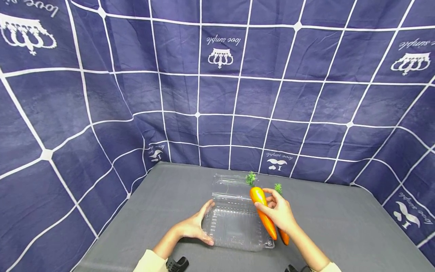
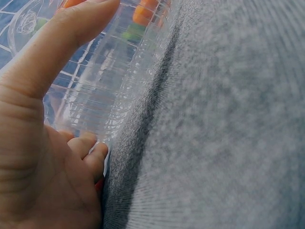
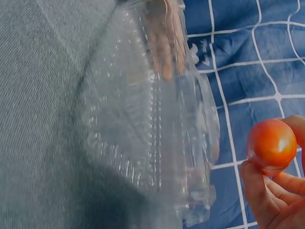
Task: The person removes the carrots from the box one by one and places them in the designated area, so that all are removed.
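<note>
A clear plastic clamshell box (image 1: 234, 226) lies on the grey tabletop, its lid (image 1: 231, 185) folded back at the far side. My left hand (image 1: 195, 226) grips the box's left side, thumb at the near corner and fingers at the far one. In the left wrist view the thumb (image 2: 66, 40) crosses the ribbed wall. Between thumb and fingers my right hand (image 1: 280, 211) pinches an orange carrot (image 1: 266, 223) with a green leafy top, slanted over the box's right edge. A second carrot (image 1: 284, 237) is to the right, partly hidden behind that hand.
Grey cloth (image 1: 163, 196) covers the table around the box. Behind and on both sides hangs a dark blue curtain (image 1: 217, 94) with white grid lines. Black wristbands (image 1: 178, 264) sit on both wrists.
</note>
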`<state>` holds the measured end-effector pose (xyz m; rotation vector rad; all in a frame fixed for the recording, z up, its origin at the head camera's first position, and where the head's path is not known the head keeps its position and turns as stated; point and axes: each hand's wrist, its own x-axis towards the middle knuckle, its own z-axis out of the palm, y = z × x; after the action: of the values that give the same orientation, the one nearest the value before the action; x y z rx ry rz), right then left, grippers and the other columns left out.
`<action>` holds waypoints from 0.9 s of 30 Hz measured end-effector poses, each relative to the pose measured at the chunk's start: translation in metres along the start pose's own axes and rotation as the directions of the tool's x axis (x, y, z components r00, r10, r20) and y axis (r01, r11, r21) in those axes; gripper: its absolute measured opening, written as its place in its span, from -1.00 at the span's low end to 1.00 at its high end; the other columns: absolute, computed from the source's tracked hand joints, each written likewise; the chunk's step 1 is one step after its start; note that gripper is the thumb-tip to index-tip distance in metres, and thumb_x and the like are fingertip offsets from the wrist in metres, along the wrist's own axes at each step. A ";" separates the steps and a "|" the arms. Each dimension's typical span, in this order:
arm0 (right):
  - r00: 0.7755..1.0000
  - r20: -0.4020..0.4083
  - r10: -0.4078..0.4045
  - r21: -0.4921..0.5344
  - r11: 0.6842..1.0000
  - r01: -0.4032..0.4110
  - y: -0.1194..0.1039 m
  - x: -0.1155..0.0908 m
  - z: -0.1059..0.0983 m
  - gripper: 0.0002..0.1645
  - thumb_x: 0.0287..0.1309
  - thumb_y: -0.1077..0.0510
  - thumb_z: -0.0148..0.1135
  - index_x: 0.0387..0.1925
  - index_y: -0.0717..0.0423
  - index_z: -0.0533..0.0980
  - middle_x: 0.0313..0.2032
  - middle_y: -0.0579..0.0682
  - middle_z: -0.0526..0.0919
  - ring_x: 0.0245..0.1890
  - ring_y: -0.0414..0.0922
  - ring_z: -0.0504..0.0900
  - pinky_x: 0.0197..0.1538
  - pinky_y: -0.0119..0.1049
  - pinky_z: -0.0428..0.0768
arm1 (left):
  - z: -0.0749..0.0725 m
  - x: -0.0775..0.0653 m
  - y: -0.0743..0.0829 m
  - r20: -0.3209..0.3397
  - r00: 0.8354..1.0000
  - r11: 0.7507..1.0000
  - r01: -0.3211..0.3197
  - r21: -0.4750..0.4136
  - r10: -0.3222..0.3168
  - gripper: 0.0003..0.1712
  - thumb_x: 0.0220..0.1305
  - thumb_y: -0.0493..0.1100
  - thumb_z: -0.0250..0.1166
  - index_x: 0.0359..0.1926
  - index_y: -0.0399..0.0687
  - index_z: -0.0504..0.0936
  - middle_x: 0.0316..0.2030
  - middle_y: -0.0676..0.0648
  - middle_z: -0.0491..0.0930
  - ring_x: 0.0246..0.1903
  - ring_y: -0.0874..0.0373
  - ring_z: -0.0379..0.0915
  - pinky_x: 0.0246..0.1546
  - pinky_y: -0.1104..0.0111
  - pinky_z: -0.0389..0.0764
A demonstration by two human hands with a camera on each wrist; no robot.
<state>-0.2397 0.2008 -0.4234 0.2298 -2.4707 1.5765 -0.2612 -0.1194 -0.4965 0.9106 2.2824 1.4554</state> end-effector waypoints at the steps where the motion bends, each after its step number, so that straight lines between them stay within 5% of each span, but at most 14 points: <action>1: 1.000 -0.007 0.002 -0.003 1.000 -0.002 0.001 0.000 -0.002 -0.34 0.00 0.12 0.51 0.14 0.14 0.46 -0.37 0.03 0.61 -0.53 -0.17 0.57 -0.46 -0.35 0.56 | 0.000 0.000 0.000 0.000 1.000 1.000 -0.001 0.007 0.001 0.57 -0.29 -0.22 0.68 0.52 -0.17 -0.32 0.48 -0.31 -0.08 0.44 -0.16 -0.21 0.38 0.15 -0.11; 27: 0.990 -0.119 0.082 -0.169 0.980 -0.102 0.032 -0.008 -0.052 -0.35 0.10 0.05 0.43 0.16 0.19 0.40 -0.29 0.09 0.68 -0.52 -0.27 0.59 -0.42 -0.38 0.53 | 0.000 -0.001 0.002 0.000 1.000 1.000 -0.001 0.020 0.001 0.56 -0.29 -0.23 0.68 0.52 -0.16 -0.31 0.48 -0.28 -0.08 0.45 -0.14 -0.20 0.38 0.04 -0.12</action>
<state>-0.2349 0.2621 -0.4321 0.0004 -2.5455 1.3544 -0.2597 -0.1191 -0.4945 0.9178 2.3011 1.4353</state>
